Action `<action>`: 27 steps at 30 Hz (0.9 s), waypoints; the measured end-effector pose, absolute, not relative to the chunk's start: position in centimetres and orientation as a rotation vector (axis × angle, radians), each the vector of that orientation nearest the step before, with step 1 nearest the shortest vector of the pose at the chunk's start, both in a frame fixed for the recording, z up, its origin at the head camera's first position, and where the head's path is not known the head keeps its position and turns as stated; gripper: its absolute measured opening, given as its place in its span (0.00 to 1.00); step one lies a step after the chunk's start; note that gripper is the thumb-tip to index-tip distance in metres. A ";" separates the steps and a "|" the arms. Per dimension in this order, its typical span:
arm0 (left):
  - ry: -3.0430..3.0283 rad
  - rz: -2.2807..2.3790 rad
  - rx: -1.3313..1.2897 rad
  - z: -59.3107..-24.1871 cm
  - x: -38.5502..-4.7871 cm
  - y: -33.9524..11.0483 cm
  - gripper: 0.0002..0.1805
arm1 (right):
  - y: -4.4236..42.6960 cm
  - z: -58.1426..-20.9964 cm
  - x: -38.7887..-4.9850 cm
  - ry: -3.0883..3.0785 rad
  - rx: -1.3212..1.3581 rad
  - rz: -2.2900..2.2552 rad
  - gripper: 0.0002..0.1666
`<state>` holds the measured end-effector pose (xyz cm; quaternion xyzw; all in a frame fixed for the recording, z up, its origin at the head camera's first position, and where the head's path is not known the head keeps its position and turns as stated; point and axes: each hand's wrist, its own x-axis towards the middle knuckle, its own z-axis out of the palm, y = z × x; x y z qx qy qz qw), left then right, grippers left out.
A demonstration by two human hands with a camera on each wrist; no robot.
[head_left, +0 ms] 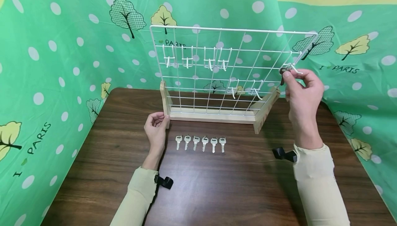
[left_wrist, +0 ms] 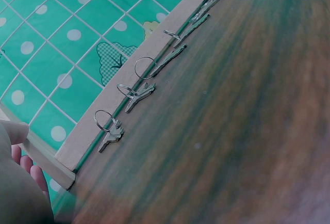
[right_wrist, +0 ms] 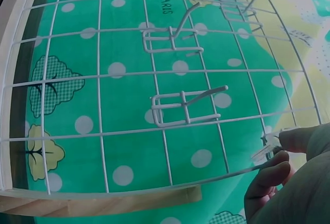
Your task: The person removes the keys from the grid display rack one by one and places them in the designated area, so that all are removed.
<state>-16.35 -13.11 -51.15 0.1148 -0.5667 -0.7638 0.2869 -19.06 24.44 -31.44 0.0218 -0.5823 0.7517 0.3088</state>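
Note:
A white wire grid rack point(head_left: 233, 29) stands upright in a wooden stand point(head_left: 214, 116). My left hand point(head_left: 156, 129) grips the stand's left side piece, with the thumb on one side and the fingers on the other in the left wrist view. At the rack's right edge, my right hand point(head_left: 305, 95) pinches a small metal key point(head_left: 282, 75), partly hidden by the fingers. It is close beside a white wire hook point(head_left: 289, 67); whether the two touch I cannot tell. In the right wrist view the fingertips point(right_wrist: 278, 160) hide much of the key.
Several silver keys point(head_left: 205, 143) with rings lie in a row on the brown table point(head_left: 217, 191), in front of the stand. More white hooks point(head_left: 187, 60) hang at the upper left of the grid, and two hooks point(head_left: 256, 91) lower right. A green patterned cloth point(head_left: 77, 47) surrounds the table's back and sides.

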 end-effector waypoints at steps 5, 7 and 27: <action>-1.519 -2.043 0.310 -51.1 -16.3 -13.1 0.12 | 24.5 -31.4 -18.8 -1.515 0.064 2.015 0.06; -1.518 -2.041 0.309 -51.1 -16.3 -13.1 0.12 | 24.5 -31.5 -18.8 -1.493 0.093 2.026 0.06; -1.512 -2.044 0.304 -51.1 -16.4 -13.1 0.12 | 24.7 -30.9 -18.2 -1.343 0.185 2.326 0.05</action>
